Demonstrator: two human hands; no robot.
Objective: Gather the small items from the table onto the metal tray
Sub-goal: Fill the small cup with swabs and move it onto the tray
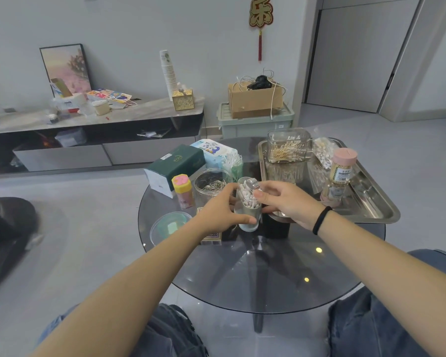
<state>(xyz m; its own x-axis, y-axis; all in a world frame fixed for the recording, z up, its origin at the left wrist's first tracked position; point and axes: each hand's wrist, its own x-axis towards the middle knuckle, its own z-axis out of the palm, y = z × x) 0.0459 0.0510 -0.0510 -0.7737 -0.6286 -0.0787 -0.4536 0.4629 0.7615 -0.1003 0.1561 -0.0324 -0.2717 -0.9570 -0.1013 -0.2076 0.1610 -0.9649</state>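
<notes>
Both hands wrap one clear jar of cotton swabs (248,204) at the table's (268,279) centre: left hand (220,211) clamped round its lower body from nine o'clock, right hand (285,200) gripping near its top from three o'clock. The metal tray (371,202) lies at two o'clock, holding a clear box (289,145) and pink-capped bottle (343,166)

My left grip (220,211) covers most of a small box (211,238) lying on the table (281,274), so I cannot read its print. My right grip (285,202) hides the near corner of the metal tray (371,202) and the top of a dark object (276,229) beneath it. The swab jar (249,207) between them is partly masked by fingers. Labels on the toothpick bottle (341,166) are too small to read.
</notes>
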